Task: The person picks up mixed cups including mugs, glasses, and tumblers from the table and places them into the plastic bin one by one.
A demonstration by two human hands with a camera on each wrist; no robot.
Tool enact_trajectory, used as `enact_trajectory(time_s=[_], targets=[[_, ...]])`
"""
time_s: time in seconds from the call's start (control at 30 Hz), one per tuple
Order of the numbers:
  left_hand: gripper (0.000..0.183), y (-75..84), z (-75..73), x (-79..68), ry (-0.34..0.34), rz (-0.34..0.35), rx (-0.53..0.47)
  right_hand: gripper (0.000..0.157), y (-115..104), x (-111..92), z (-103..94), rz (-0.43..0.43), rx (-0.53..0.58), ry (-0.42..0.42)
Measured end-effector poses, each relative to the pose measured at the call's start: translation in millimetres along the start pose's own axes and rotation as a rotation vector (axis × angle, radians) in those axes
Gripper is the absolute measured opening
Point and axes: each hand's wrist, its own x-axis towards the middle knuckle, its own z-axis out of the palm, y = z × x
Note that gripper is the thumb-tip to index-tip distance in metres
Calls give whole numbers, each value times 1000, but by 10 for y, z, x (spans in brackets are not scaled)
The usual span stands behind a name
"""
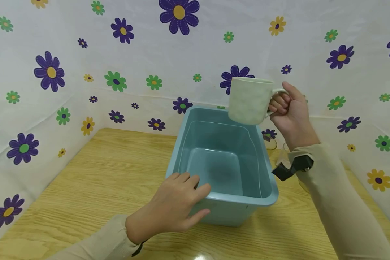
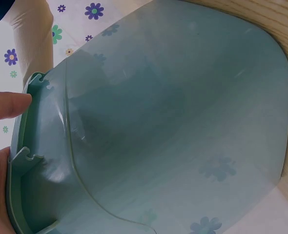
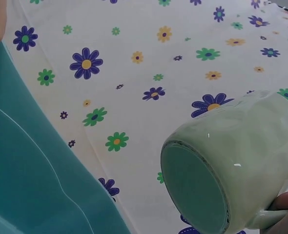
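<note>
From the head, a blue tub (image 1: 224, 198) sits on the wooden worktop (image 1: 123, 162), in front of a flowery cloth (image 1: 136, 54). The two hands are well apart. The left hand (image 1: 173, 202) grips the tub's near rim, toward the left, likely so the tub does not slide. The right hand (image 1: 292, 117) has its fingers curled round the handle (image 1: 277, 91) of a pale green mug (image 1: 249, 103) and holds it up by the tub's far right side, mouth up. Using the handle probably keeps the mug steady and its sides free. Some clear glassware (image 1: 281, 159) is right of the tub, partly hidden, so I cannot tell what it is. From the left wrist, the thumb (image 2: 10, 105) lies on the outside of the rim, which seems a good way to squeeze the edge with fingers inside. From the right wrist, the mug's flat bottom (image 3: 195, 187) shows with nothing touching it, and the tub is off to one side.
</note>
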Motion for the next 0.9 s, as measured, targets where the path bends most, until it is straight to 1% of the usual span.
enact_trajectory(time_s=[0.23, 0.5, 0.67, 0.9], targets=[[36, 0, 4, -6, -6, -3, -3, 48, 132, 108, 41, 9, -50, 20], [37, -4, 5, -3, -1, 1, 3, 48, 270, 257, 95, 12, -81, 84], [37, -3, 6, -6, 0, 2, 9, 50, 320, 339, 107, 6, -98, 92], [37, -2, 7, -7, -2, -3, 8, 52, 366, 427, 86, 30, -114, 108]])
